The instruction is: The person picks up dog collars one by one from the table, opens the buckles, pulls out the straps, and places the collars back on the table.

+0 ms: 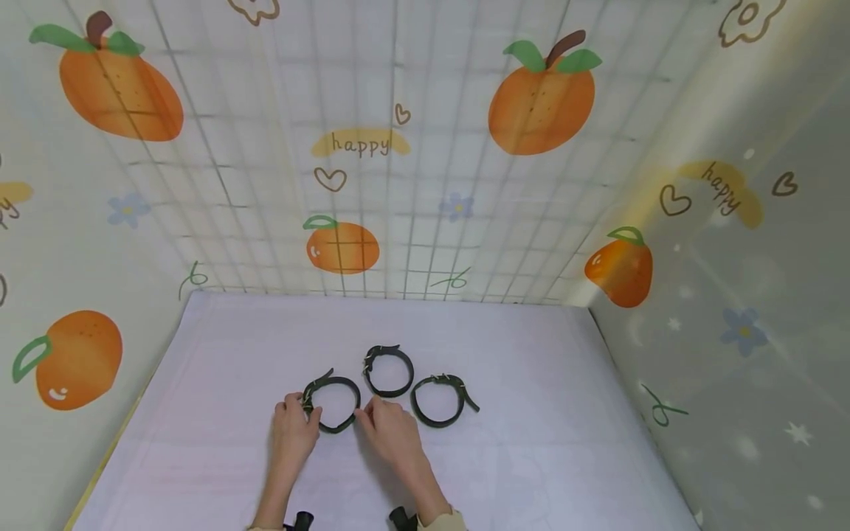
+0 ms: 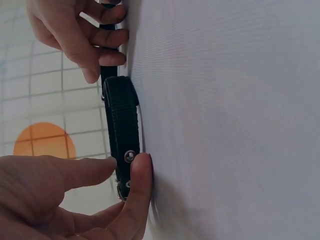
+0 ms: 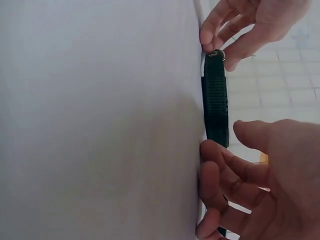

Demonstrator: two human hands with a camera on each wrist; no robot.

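Beige sleeve (image 1: pixel 446 521) lies in front of the left collar (image 2: pixel 122 120), itself on white cloth (image 1: pixel 531 457). At that collar's left side, the left hand (image 1: pixel 295 428) pinches it between thumb and finger; at its right side, the right hand (image 1: pixel 393 435) is loosely curled, thumb and forefinger apart. Behind it, rightward, lies the back collar (image 1: pixel 392 394); to its right, the right collar (image 1: pixel 438 423).

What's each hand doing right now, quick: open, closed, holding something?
Left hand: closed, pinching the leftmost dark buckled strap.
Right hand: loosely open, at the same strap's other side, thumb apart from it.
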